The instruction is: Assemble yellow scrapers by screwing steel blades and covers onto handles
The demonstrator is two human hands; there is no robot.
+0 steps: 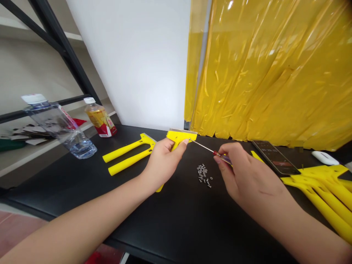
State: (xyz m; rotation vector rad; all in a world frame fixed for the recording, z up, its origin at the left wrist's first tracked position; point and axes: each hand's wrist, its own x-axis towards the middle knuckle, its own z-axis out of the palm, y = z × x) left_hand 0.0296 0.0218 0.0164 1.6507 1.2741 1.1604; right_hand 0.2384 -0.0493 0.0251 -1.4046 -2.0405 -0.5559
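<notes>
Black table [176,220] under everything, yellow plastic curtain [269,73] behind. Stack of yellow scrapers [324,190] at my right, two more [126,156] at far left w/ two bottles [63,128]. Phone [275,157] lies near the stack. My left hand [162,161] is wrapped round a yellow scraper [180,137], thumb pressed on its head, blade end up. My right hand [242,172] pinches a screwdriver [209,149], tip touching the scraper head. Small pile of screws [204,175] (tiny, can't count) sits btw my hands.
</notes>
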